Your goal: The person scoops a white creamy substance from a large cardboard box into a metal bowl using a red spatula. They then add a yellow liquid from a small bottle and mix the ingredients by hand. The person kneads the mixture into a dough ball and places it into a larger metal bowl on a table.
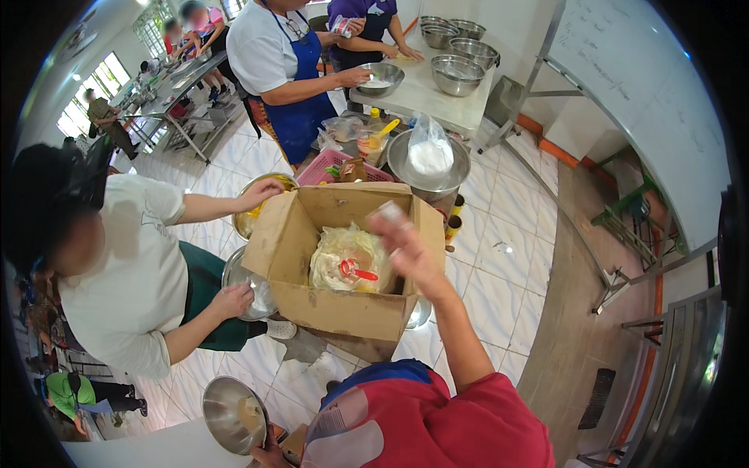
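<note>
My left hand (272, 451), at the bottom edge, grips the rim of a tilted metal mixing bowl (219, 418) with a pale yellowish substance inside. Blurred by motion, my right hand (401, 243) is raised over the right side of an open cardboard box (345, 313). Its fingers look extended, with a whitish patch near the tips. Inside the box, a translucent plastic bag (327, 251) holds white powder, and a red plastic scoop (360, 271) lies on it.
A co-worker in a white shirt (134, 263) stands left, hands by the box and bowls. Beyond the box are a pink basket (319, 167), a large metal bowl (395, 169) with a bag of white powder (431, 155), and two co-workers at a table (409, 99). A whiteboard (643, 76) stands right.
</note>
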{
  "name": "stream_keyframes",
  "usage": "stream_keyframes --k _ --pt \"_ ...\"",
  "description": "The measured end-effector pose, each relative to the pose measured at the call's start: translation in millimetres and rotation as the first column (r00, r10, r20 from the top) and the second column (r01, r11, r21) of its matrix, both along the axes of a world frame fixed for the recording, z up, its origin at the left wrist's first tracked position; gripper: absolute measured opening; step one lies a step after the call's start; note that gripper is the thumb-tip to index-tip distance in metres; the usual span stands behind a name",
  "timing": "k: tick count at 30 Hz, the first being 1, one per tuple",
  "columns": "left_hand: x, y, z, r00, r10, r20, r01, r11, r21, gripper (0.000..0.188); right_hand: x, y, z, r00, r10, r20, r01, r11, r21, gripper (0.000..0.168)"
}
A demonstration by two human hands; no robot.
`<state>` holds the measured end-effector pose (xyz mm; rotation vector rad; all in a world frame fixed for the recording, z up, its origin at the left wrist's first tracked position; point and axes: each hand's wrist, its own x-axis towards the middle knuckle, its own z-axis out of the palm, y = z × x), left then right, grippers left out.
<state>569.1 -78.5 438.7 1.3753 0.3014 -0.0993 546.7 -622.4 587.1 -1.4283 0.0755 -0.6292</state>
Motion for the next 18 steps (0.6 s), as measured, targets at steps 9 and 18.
stream_keyframes --k 9,18 --pt "-8 56 -66 0.937 -0.108 0.332 -0.113 0.806 0.580 0.020 -1 59 8 0.750 0.619 -0.233 -0.661 0.715 -0.230 0.078" --pt "5 37 -65 0.943 0.316 -0.101 -0.331 0.910 -0.250 0.040 -5 -3 4 0.952 -0.277 0.133 0.249 0.949 0.194 0.070"
